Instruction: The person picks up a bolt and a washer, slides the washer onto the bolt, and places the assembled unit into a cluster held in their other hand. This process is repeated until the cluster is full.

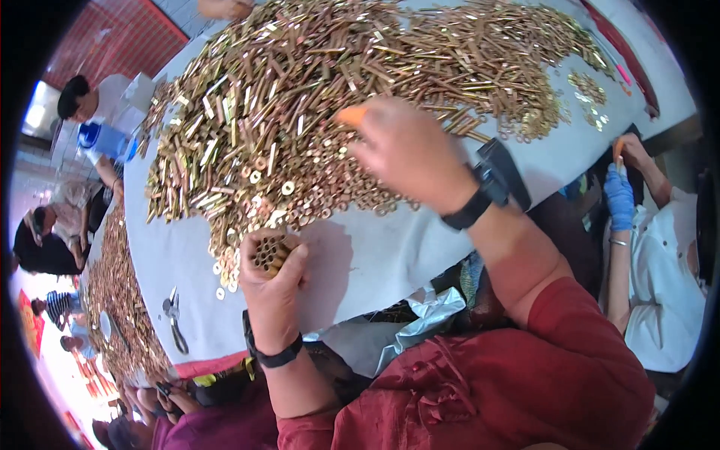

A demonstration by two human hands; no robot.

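Near the table's front, my left hand (271, 281) is closed around a bundle of brass-coloured tubes (268, 253), their open ends facing up. My right hand (409, 154) is over the pile of loose brass-coloured tubes (300, 82), somewhat blurred by motion. An orange cover (351, 115) sits on one of its fingertips, and a gap shows between that finger and the one below; I see nothing held there. Small brass-coloured rings (330, 184) lie along the pile's near edge, between my two hands. Each wrist wears a black band.
Black-handled pliers (175, 321) lie left of my left hand on the pale tabletop (390, 251). At the right, a co-worker's hand in a blue glove (619, 196) is close by. Another heap of pieces (120, 300) lies far left, with people around it.
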